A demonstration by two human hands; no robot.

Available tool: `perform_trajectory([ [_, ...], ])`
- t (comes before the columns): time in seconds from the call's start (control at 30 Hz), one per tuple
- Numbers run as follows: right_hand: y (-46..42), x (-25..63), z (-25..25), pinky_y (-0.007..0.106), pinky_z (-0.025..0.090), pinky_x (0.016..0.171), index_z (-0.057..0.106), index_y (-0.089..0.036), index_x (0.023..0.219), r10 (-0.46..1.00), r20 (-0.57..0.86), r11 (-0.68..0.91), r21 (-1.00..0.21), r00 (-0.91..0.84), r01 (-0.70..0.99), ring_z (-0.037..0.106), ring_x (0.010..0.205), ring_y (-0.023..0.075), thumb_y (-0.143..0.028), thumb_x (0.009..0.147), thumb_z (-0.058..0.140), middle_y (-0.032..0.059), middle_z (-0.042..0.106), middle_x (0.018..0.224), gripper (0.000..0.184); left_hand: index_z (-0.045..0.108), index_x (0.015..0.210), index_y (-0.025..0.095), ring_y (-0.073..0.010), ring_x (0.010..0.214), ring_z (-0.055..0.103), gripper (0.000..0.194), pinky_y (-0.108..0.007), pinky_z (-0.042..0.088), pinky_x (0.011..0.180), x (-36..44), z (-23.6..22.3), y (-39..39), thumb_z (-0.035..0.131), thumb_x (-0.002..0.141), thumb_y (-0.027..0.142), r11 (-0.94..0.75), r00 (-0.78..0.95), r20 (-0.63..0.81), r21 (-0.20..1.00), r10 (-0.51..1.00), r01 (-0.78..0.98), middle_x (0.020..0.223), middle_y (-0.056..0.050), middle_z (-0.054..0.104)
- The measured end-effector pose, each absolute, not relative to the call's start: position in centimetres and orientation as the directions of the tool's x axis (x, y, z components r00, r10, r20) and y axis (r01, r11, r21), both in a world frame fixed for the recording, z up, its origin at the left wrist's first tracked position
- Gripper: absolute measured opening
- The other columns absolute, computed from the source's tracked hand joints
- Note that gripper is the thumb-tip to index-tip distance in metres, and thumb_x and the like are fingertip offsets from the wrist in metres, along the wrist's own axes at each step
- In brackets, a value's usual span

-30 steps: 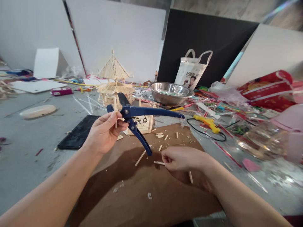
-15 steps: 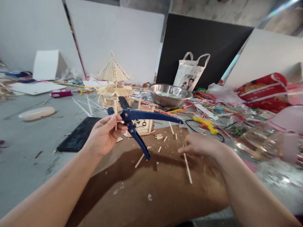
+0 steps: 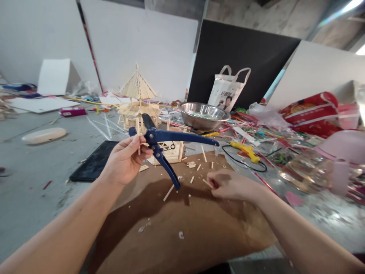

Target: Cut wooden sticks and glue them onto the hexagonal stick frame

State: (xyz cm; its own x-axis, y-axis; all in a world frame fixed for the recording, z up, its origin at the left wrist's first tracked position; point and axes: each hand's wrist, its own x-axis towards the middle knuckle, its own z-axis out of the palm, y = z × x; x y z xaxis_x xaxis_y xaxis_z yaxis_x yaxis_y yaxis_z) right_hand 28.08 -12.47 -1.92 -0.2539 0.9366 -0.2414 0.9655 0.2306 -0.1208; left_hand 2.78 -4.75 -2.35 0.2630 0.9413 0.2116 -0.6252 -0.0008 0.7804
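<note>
My left hand (image 3: 127, 158) is closed, pinching a short wooden stick (image 3: 138, 131) upright beside the head of a blue-handled cutter (image 3: 181, 137). The cutter's handles are spread apart and point right; its head rests at my fingertips. Over the brown sheet (image 3: 159, 236), my right hand (image 3: 228, 184) is closed on another thin wooden stick (image 3: 207, 183), whose end sticks out to the left. Between the hands lie several short cut stick pieces (image 3: 191, 164) and a longer stick (image 3: 169, 193). Behind the cutter stand a wooden-stick pagoda model (image 3: 138, 108) and a low stick frame (image 3: 172, 154), partly hidden.
A black tablet-like slab (image 3: 94, 161) lies left of the sheet. Farther back are a metal bowl (image 3: 202, 116) and a white bag (image 3: 226, 89). On the right sit a yellow glue gun (image 3: 245, 151) with its cord, a pink-lidded clear jug (image 3: 308, 167) and scattered coloured strips.
My right hand has lifted the long stick off the sheet, shifted slightly left and closed around it. My left hand still holds the cutter and short stick in nearly the same place.
</note>
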Motion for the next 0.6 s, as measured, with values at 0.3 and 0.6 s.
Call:
perform_trajectory([
  [0.3,-10.9,21.1,-3.7,0.024,0.040,0.058,0.057,-0.019,0.080,0.722,-0.091,0.691,0.140,-0.686,0.709,0.055,0.073,0.0157,-0.014,0.071,0.042,0.0036,0.061,0.077,0.018,0.056,0.064,0.013,-0.0066,0.047,0.057,0.015,-0.011,0.046,0.043,2.1,-1.8,-4.4,0.046,0.075,0.014,0.002,0.200,0.189,0.721,0.961,-0.693,0.050,0.002,0.057],
  [0.6,-11.1,20.5,-3.8,0.028,0.038,0.068,0.054,-0.012,0.082,0.717,-0.073,0.696,0.134,-0.694,0.705,0.049,0.085,0.0190,-0.005,0.070,0.041,0.0103,0.059,0.082,0.019,0.056,0.064,0.012,-0.0074,0.046,0.057,0.019,-0.013,0.047,0.043,2.2,-1.8,-4.4,0.042,0.077,0.012,0.019,0.196,0.175,0.699,0.965,-0.715,0.050,0.001,0.057],
])
